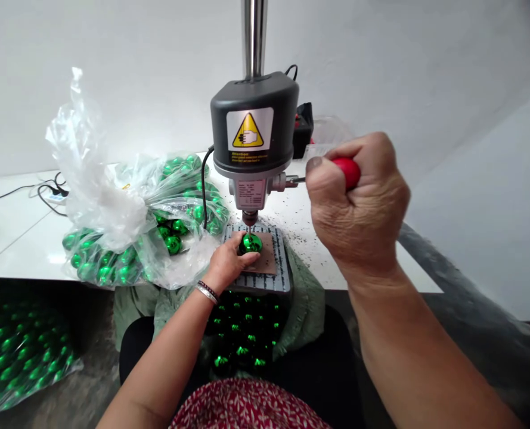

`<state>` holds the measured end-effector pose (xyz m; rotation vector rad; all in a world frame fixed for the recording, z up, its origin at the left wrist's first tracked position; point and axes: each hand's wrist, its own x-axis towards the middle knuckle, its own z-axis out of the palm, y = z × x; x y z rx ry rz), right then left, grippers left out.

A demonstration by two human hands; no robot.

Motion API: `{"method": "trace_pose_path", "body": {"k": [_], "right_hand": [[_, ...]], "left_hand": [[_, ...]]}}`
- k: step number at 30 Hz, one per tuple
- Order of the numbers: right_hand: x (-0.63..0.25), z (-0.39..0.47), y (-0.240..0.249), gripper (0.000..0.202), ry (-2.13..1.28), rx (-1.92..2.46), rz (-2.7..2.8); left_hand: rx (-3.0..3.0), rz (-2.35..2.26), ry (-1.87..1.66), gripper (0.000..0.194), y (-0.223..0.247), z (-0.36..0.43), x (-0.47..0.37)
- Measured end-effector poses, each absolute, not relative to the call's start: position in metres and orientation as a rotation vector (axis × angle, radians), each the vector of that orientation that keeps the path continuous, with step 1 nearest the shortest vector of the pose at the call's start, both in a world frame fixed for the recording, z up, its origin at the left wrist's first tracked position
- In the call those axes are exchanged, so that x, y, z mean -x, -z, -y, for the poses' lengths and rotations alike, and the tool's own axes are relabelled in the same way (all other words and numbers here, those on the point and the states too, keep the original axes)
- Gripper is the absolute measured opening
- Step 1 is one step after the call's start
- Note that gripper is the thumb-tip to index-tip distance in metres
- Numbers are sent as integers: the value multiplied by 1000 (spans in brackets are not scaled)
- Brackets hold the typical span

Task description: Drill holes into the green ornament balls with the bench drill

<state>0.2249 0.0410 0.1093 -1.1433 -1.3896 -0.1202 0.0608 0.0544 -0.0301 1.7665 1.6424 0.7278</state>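
Observation:
A small drill press (pixel 254 131) with a hand-warning label stands in front of me. My right hand (pixel 358 202) is closed round the red knob (pixel 347 173) of its feed lever. Under the chuck (pixel 250 218), my left hand (pixel 229 259) grips a shiny green ball (pixel 251 243) between thumb and fingers, on a brown board (pixel 268 253) over the press's slotted base (pixel 280 277). The thin drill bit (pixel 249 231) comes down to the top of the ball; whether it has entered cannot be made out.
Clear plastic bags (pixel 108 220) of green balls lie left of the press. More balls (pixel 247 333) sit below the base near my lap, and another full bag (pixel 18 351) is at lower left. Dark shavings (pixel 300 220) litter the white table (pixel 327 262). A black cable (pixel 205 190) hangs beside the press.

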Motion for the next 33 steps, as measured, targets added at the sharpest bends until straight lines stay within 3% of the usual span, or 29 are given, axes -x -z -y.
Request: {"method": "trace_pose_path", "body": {"k": [18,33], "right_hand": [[-224,-32,-82,16,352,1148,1415],[-224,-28,-36,3,459,986,1450]], "left_hand": [[-1774,-1642,-766,61,35,-53,-60],[-1776,-1636,-790,62,36,-50,-57]]}}
